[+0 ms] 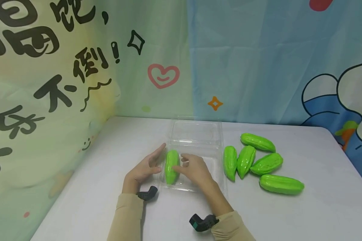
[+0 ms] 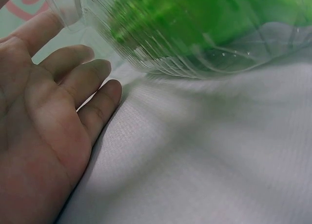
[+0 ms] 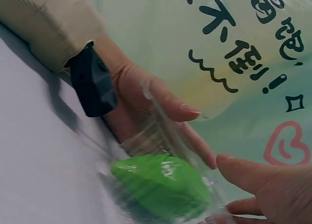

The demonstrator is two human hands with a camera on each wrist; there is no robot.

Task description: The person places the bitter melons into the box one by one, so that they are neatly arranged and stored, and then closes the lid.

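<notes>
Left hand [image 1: 143, 170] at frame centre-left, fingers straight, slightly spread, against left wall of clear tray [image 1: 196, 134]; green gourd [image 1: 171, 166] lies inside at tray's left edge; right hand [image 1: 194, 169] fingertips pinch its side; gourd probably light, stiff, ridged plastic, best gripped mid-body; tray thin, flexes easily

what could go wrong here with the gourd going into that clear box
The clear box is thin and light; the left hand only rests straight fingers against its side, so it might slide. The right hand sets the green gourd by the left wall, which may tip the box.
</notes>
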